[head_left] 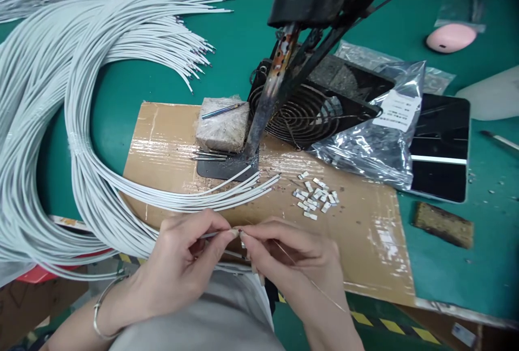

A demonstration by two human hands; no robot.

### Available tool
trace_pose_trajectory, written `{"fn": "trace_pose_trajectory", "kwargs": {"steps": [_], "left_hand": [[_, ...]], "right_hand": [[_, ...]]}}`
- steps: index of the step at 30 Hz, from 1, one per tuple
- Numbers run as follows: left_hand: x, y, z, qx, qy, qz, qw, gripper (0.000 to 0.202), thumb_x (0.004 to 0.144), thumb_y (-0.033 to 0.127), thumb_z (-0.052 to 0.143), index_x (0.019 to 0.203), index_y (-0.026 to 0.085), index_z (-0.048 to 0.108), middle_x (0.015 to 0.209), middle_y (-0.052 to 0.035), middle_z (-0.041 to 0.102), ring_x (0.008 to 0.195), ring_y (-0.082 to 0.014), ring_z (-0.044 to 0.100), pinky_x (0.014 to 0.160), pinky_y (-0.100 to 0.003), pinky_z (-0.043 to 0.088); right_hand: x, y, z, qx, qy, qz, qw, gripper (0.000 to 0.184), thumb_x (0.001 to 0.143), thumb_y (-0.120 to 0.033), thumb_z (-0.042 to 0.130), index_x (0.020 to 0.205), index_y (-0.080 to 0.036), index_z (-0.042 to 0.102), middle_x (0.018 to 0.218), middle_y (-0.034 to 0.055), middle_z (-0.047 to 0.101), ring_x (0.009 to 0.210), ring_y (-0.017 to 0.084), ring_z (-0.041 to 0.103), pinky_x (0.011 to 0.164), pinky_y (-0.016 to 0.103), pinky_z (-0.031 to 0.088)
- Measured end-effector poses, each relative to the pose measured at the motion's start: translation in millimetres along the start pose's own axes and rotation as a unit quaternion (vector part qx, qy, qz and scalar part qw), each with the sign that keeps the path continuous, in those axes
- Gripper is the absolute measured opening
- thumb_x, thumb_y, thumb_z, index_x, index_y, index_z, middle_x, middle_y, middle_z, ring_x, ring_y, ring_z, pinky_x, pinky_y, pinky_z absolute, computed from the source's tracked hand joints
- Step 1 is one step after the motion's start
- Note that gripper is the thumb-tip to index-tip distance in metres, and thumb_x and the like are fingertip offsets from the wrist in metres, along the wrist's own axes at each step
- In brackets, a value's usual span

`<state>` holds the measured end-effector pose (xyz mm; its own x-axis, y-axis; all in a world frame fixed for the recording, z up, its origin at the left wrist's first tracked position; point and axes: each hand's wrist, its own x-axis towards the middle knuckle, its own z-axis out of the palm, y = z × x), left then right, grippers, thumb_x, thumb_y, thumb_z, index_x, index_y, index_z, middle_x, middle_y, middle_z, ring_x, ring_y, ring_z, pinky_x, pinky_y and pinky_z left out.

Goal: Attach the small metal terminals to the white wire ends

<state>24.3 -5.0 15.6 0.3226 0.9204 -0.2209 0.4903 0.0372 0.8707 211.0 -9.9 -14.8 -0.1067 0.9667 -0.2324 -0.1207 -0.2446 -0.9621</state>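
Close to my body, the fingertips of both hands meet at the end of one white cable. My left hand point(188, 262) is closed, pinching that white cable point(210, 234) between thumb and forefinger. Opposite it, my right hand point(295, 259) is closed in a pinch at the cable's tip, and a thin wire point(324, 292) runs from its fingers across the back of the hand. What lies right between the fingertips is mostly hidden. Other cable ends point(243, 191) of the white bundle point(77, 140) lie just beyond my hands. Several small white connector pieces point(318, 197) are scattered farther right.
A soldering iron point(270, 88) slants down to a dark base on the cardboard point(365, 243), by a tape-wrapped block point(223, 124). Behind are a black fan point(300, 113), a clear bag point(377, 140) and a black tablet point(441, 145). A brown sponge point(443, 225) lies right.
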Motion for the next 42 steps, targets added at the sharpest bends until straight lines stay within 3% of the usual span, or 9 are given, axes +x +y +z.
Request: {"fn": "trace_pose_trajectory", "kwargs": {"steps": [3,9,13,18,21,25,29,37,42], "left_hand": [[-1,-1,0.4,0.048,0.006,0.047,0.998,0.011,0.103,0.017,0.056,0.094,0.02,0.06,0.067,0.0056,0.056,0.055,-0.0091,0.043,0.052,-0.023,0.033],[1,-2,-0.3,0.066,0.008,0.082,0.994,0.01,0.102,0.012,0.058,0.097,0.02,0.059,0.07,0.0056,0.057,0.057,-0.0087,0.046,0.054,-0.021,0.035],[0,-3,3.4,0.008,0.023,0.054,0.998,0.014,0.102,0.012,0.055,0.093,0.021,0.059,0.066,0.0076,0.049,0.056,-0.0085,0.042,0.052,-0.021,0.033],[-2,-2,12.9,-0.085,0.05,-0.055,0.994,0.023,0.107,0.026,0.048,0.086,0.02,0.056,0.065,0.006,0.051,0.057,-0.0101,0.041,0.054,-0.022,0.035],[1,2,14.8,-0.193,0.041,-0.109,0.974,0.026,0.107,0.034,0.05,0.085,0.02,0.056,0.064,0.0042,0.056,0.058,-0.0105,0.047,0.054,-0.022,0.036],[7,8,11.1,-0.354,0.033,-0.157,0.921,0.022,0.102,0.037,0.06,0.089,0.02,0.055,0.061,0.0072,0.049,0.053,-0.0085,0.037,0.049,-0.02,0.028],[12,12,7.8,-0.357,0.047,-0.176,0.916,0.02,0.098,0.033,0.064,0.087,0.018,0.059,0.058,0.0089,0.043,0.05,-0.0075,0.027,0.046,-0.02,0.023],[16,15,7.0,-0.241,0.113,-0.152,0.952,0.018,0.09,0.021,0.064,0.072,0.018,0.059,0.049,0.0111,0.036,0.045,-0.0071,0.023,0.043,-0.022,0.017],[17,13,8.2,-0.216,0.143,-0.151,0.954,0.017,0.087,0.018,0.065,0.071,0.019,0.059,0.049,0.0113,0.035,0.047,-0.0074,0.021,0.044,-0.022,0.015]], "right_hand": [[1,-3,-2,0.0,0.007,0.034,0.999,0.012,0.083,-0.017,0.077,0.078,-0.024,0.085,0.062,-0.0001,0.066,0.048,0.008,0.052,0.042,0.019,0.04],[5,-12,-8,0.038,-0.059,0.098,0.993,0.01,0.083,-0.021,0.078,0.079,-0.024,0.086,0.056,-0.0007,0.066,0.044,0.007,0.053,0.042,0.015,0.043],[3,-8,3,0.068,0.022,0.105,0.992,0.007,0.08,-0.021,0.081,0.075,-0.023,0.084,0.052,-0.0026,0.063,0.041,0.006,0.054,0.041,0.014,0.045],[-2,14,31,0.16,0.099,0.019,0.982,0.012,0.086,-0.024,0.078,0.075,-0.024,0.081,0.049,-0.0047,0.062,0.033,0.007,0.054,0.032,0.014,0.043],[-4,23,38,0.156,0.124,-0.014,0.98,0.013,0.089,-0.021,0.074,0.082,-0.029,0.083,0.057,-0.0052,0.065,0.038,0.007,0.057,0.036,0.014,0.046],[-4,24,30,0.005,0.123,-0.112,0.986,0.025,0.085,-0.006,0.074,0.093,-0.027,0.084,0.068,-0.003,0.069,0.05,0.008,0.06,0.046,0.017,0.049],[-1,21,20,-0.097,0.099,-0.19,0.972,0.029,0.083,-0.001,0.073,0.097,-0.025,0.082,0.077,-0.0014,0.075,0.055,0.008,0.064,0.051,0.017,0.052],[3,10,14,-0.075,0.06,-0.148,0.984,0.034,0.088,-0.004,0.071,0.102,-0.032,0.084,0.073,-0.0035,0.073,0.055,0.007,0.065,0.052,0.015,0.054],[2,1,16,0.008,0.187,-0.04,0.982,0.013,0.086,-0.015,0.077,0.083,-0.026,0.082,0.062,-0.0039,0.07,0.049,0.007,0.064,0.048,0.013,0.054]]}}
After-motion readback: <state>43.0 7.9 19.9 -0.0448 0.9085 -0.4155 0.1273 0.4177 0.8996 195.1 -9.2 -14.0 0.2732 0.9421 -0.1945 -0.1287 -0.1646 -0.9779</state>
